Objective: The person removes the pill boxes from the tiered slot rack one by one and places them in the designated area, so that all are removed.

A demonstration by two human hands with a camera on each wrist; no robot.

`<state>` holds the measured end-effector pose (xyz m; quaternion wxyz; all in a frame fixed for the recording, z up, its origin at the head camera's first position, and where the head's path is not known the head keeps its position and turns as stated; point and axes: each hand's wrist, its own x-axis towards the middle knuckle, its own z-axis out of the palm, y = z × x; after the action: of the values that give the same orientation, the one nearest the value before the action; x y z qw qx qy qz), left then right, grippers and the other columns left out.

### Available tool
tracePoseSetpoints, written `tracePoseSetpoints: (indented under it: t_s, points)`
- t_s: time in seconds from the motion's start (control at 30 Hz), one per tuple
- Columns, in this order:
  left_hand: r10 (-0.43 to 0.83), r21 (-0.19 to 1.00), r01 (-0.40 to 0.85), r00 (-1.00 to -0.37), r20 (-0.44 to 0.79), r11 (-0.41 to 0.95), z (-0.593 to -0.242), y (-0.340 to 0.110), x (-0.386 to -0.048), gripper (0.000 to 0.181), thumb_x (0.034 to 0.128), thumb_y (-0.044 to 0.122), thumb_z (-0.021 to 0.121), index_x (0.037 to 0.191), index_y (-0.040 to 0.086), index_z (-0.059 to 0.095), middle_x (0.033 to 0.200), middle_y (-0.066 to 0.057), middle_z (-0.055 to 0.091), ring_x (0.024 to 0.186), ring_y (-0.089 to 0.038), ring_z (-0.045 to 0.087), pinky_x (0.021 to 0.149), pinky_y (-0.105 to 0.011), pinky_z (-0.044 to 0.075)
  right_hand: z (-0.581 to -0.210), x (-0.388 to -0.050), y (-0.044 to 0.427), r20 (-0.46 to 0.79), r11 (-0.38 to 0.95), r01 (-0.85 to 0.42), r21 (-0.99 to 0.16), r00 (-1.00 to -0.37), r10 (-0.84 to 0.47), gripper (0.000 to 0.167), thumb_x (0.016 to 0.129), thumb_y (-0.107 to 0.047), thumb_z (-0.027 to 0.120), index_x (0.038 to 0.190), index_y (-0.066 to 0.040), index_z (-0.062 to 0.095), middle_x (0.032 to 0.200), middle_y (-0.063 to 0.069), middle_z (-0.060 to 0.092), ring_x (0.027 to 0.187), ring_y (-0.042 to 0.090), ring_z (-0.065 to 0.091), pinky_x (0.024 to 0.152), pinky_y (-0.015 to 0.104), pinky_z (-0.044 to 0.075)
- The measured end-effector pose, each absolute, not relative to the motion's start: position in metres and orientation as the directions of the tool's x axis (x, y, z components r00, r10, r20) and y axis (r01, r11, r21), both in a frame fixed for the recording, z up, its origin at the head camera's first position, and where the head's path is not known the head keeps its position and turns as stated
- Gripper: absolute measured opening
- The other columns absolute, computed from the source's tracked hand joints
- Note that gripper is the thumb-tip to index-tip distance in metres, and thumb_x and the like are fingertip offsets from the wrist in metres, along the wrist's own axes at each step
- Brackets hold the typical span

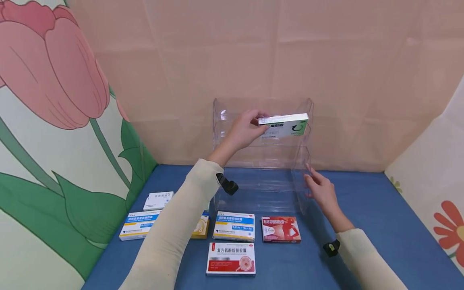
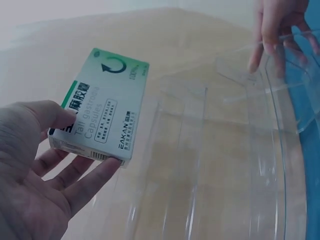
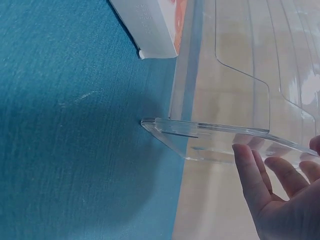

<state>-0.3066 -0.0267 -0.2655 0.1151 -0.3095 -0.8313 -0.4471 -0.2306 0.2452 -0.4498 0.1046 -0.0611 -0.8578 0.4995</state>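
Observation:
My left hand [image 1: 246,131] pinches one end of a white and green medicine box [image 1: 286,127], raised in front of the upper tiers of a clear tiered display rack [image 1: 268,168]. The left wrist view shows the thumb on the printed face of this capsule box [image 2: 102,107] and fingers beneath it. At the rack's right side is my right hand [image 1: 322,191]. In the right wrist view its fairly straight fingers [image 3: 250,175] touch the clear side panel [image 3: 225,129], without curling round it.
Before the rack, on the blue cloth [image 1: 290,268], lie a red box [image 1: 280,229], a blue-and-white box [image 1: 234,226] and a red-and-white box [image 1: 231,259]. Further left are another blue-and-white box [image 1: 137,225], a white box [image 1: 158,200] and a partly hidden yellow box [image 1: 201,228].

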Motion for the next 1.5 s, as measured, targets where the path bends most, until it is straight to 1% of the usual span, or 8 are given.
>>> tracePoseSetpoints:
  t_s: [0.1,0.33,0.43,0.6,0.93,1.1,1.37,1.5]
  points:
    - [0.425,0.677,0.607,-0.788,0.444,0.417,-0.266,-0.031,-0.301,0.033,0.0952,0.016,0.072,0.128,0.015,0.067,0.121,-0.004,0.063,0.097,-0.018,0.063,0.076,-0.024,0.057,-0.45,-0.23,0.245,0.108,0.486,0.012,-0.874,-0.97,0.219,0.059,0.103,-0.048,0.052,0.157,-0.028,0.037,0.144,0.017,0.058,0.114,0.038,0.066,0.072,0.036,0.062]
    - [0.469,0.698,0.561,-0.81,0.352,0.445,-0.269,-0.039,-0.296,0.033,0.0954,0.015,0.071,0.128,0.017,0.067,0.117,-0.004,0.062,0.091,-0.021,0.062,0.066,-0.026,0.057,-0.451,-0.231,0.243,0.095,0.478,0.023,-0.878,-0.971,0.22,0.06,0.103,-0.05,0.053,0.157,-0.031,0.036,0.146,0.016,0.056,0.116,0.038,0.066,0.072,0.034,0.062]
    - [0.495,0.715,0.55,-0.807,0.321,0.433,-0.271,-0.043,-0.292,0.032,0.0955,0.013,0.07,0.127,0.015,0.067,0.12,-0.006,0.062,0.094,-0.023,0.064,0.068,-0.029,0.06,-0.451,-0.232,0.242,0.084,0.471,0.031,-0.881,-0.972,0.221,0.06,0.102,-0.052,0.053,0.156,-0.032,0.037,0.146,0.015,0.056,0.116,0.036,0.066,0.074,0.036,0.062]
    - [0.522,0.73,0.547,-0.797,0.303,0.411,-0.278,-0.049,-0.286,0.03,0.0961,0.012,0.069,0.126,0.015,0.067,0.117,-0.005,0.065,0.096,-0.022,0.066,0.069,-0.031,0.061,-0.45,-0.233,0.24,0.081,0.482,0.039,-0.875,-0.971,0.225,0.059,0.102,-0.054,0.052,0.156,-0.036,0.036,0.147,0.016,0.055,0.115,0.036,0.065,0.077,0.04,0.061]
    - [0.549,0.77,0.504,-0.799,0.245,0.39,-0.291,-0.055,-0.273,0.033,0.0972,0.015,0.069,0.13,0.017,0.065,0.117,-0.007,0.065,0.097,-0.023,0.065,0.07,-0.029,0.061,-0.451,-0.231,0.238,0.064,0.477,0.05,-0.878,-0.973,0.22,0.061,0.102,-0.055,0.05,0.157,-0.035,0.034,0.15,0.019,0.051,0.117,0.039,0.063,0.079,0.043,0.061]
    - [0.561,0.794,0.477,-0.8,0.213,0.378,-0.297,-0.057,-0.271,0.035,0.097,0.015,0.069,0.131,0.016,0.066,0.114,-0.008,0.066,0.095,-0.024,0.066,0.069,-0.031,0.062,-0.449,-0.231,0.239,0.053,0.474,0.062,-0.878,-0.973,0.225,0.06,0.102,-0.054,0.05,0.157,-0.036,0.034,0.151,0.018,0.05,0.118,0.039,0.062,0.081,0.044,0.06]
    - [0.602,0.841,0.409,-0.788,0.131,0.353,-0.315,-0.06,-0.266,0.035,0.0987,0.016,0.067,0.133,0.017,0.064,0.113,-0.007,0.066,0.096,-0.025,0.065,0.071,-0.034,0.062,-0.449,-0.227,0.24,0.041,0.473,0.069,-0.879,-0.975,0.219,0.064,0.101,-0.058,0.048,0.158,-0.033,0.033,0.149,0.018,0.052,0.116,0.037,0.062,0.08,0.041,0.061]
    - [0.62,0.85,0.403,-0.775,0.121,0.339,-0.321,-0.06,-0.26,0.034,0.0992,0.016,0.067,0.133,0.016,0.064,0.114,-0.007,0.066,0.095,-0.025,0.064,0.072,-0.036,0.062,-0.448,-0.227,0.239,0.049,0.471,0.06,-0.88,-0.975,0.216,0.066,0.101,-0.057,0.049,0.158,-0.028,0.034,0.146,0.019,0.054,0.113,0.036,0.062,0.078,0.039,0.061]
